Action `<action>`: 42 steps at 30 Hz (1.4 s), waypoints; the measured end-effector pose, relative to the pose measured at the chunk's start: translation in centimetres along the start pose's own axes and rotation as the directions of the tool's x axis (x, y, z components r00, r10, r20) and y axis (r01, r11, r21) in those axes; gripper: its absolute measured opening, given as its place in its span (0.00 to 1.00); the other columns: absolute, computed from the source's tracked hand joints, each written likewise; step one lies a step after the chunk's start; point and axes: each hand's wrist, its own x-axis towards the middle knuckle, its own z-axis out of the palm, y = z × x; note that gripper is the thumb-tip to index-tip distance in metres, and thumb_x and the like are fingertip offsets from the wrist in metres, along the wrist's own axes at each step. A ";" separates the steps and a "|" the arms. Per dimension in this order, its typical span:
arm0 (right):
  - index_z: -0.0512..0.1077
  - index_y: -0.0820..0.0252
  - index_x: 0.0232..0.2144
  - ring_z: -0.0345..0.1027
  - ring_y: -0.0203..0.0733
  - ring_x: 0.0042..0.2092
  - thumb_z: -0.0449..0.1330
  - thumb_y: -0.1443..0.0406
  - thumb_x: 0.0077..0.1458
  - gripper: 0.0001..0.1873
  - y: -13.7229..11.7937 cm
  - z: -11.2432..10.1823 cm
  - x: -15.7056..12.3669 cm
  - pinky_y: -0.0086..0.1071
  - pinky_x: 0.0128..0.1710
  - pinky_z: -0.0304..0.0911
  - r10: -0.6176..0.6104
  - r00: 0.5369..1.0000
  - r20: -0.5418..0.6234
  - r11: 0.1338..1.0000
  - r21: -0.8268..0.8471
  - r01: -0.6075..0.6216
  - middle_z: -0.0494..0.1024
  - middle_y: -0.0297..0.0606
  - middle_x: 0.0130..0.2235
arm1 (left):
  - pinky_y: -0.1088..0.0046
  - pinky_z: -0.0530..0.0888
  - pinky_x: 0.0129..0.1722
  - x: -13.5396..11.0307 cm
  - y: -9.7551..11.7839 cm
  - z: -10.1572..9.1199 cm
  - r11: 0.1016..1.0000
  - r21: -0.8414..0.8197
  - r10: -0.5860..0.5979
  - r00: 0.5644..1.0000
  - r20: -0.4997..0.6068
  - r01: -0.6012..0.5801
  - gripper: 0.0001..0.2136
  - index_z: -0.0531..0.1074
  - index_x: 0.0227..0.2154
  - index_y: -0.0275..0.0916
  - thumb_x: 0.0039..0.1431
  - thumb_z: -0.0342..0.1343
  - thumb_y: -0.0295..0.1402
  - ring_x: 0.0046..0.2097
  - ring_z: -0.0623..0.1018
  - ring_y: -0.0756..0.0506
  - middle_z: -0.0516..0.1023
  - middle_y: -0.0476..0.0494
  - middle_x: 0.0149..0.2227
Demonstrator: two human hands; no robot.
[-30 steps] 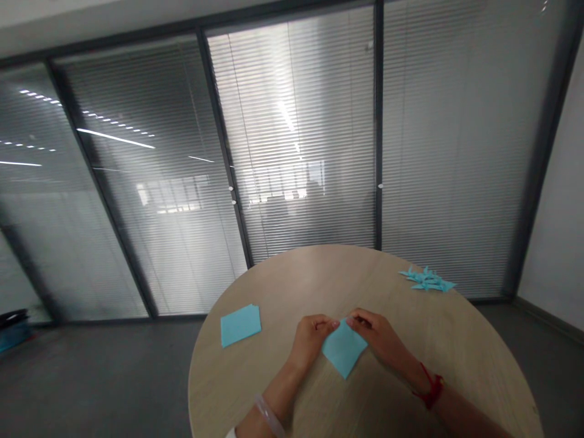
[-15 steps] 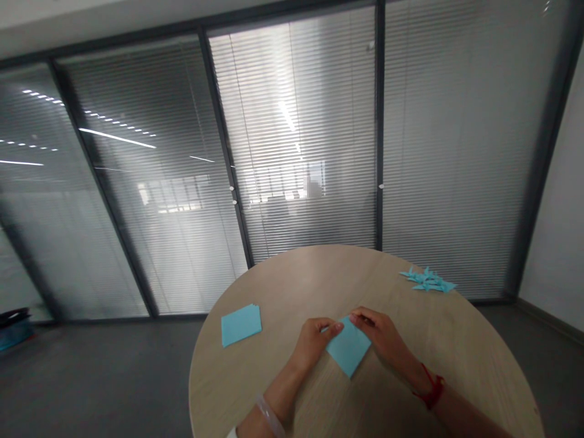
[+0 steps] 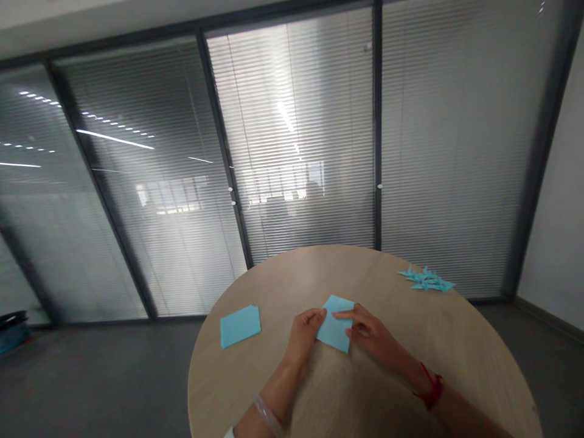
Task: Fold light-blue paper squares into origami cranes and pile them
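A light-blue folded square of paper (image 3: 334,333) is held up just over the table. My left hand (image 3: 305,331) pinches its left edge, thumb on top and the other fingers underneath. My right hand (image 3: 368,331) is at the right edge of the square. Its index finger stretches across the upper face, and its thumb touches near the edge, apart from the index finger. Whether the remaining right fingers reach under the paper cannot be seen.
On the left of the round wooden table (image 3: 328,267) lies a stack of blue paper (image 3: 240,326). A heap of small folded blue paper pieces (image 3: 427,280) rests near the far right edge. Behind stands a glass partition with blinds (image 3: 301,134).
The folded square has turned from a diamond pose and shifted up and left. My right hand has let go of the top corner and moved its fingers onto the right side.
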 end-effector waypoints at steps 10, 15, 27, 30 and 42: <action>0.69 0.52 0.51 0.63 0.47 0.53 0.65 0.59 0.48 0.27 0.2 0.1 -0.2 0.36 0.47 0.67 -0.032 0.986 0.166 0.999 0.000 0.033 0.66 0.42 0.52 | 0.76 0.61 0.25 0.4 0.2 -0.2 0.999 -0.006 0.039 0.992 -0.122 -0.040 0.21 0.75 0.24 0.32 0.43 0.61 0.50 0.25 0.65 0.50 0.71 0.47 0.23; 0.72 0.52 0.47 0.65 0.44 0.50 0.63 0.59 0.50 0.20 0.0 0.0 -0.1 0.36 0.46 0.67 0.008 0.991 0.137 1.000 -0.001 -0.008 0.67 0.41 0.49 | 0.76 0.61 0.24 0.3 0.1 -0.2 1.000 0.013 0.015 0.993 -0.115 -0.014 0.22 0.75 0.25 0.32 0.43 0.60 0.51 0.25 0.65 0.50 0.71 0.47 0.23; 0.78 0.57 0.32 0.68 0.46 0.46 0.61 0.55 0.52 0.13 -0.2 0.1 0.4 0.36 0.43 0.68 0.034 0.999 0.040 0.998 0.049 -0.036 0.73 0.42 0.44 | 0.75 0.62 0.27 0.8 -0.6 -0.4 0.986 0.156 0.059 0.998 -0.031 -0.054 0.23 0.76 0.24 0.32 0.45 0.58 0.53 0.27 0.65 0.50 0.70 0.47 0.23; 0.79 0.56 0.32 0.68 0.45 0.46 0.63 0.54 0.50 0.13 0.0 0.0 0.4 0.36 0.43 0.68 0.016 0.998 0.054 0.998 0.066 -0.020 0.72 0.42 0.45 | 0.74 0.62 0.28 0.8 -0.7 -0.4 0.989 0.141 0.052 0.998 -0.037 -0.047 0.24 0.76 0.26 0.32 0.44 0.58 0.54 0.27 0.66 0.49 0.71 0.46 0.24; 0.79 0.57 0.27 0.69 0.45 0.44 0.63 0.51 0.49 0.16 0.3 0.1 0.5 0.35 0.42 0.67 0.057 0.998 0.013 0.995 0.081 -0.057 0.73 0.41 0.40 | 0.76 0.59 0.24 0.4 -0.3 -0.1 0.998 0.054 0.017 0.998 -0.065 -0.013 0.25 0.74 0.23 0.32 0.42 0.59 0.54 0.23 0.62 0.52 0.67 0.49 0.20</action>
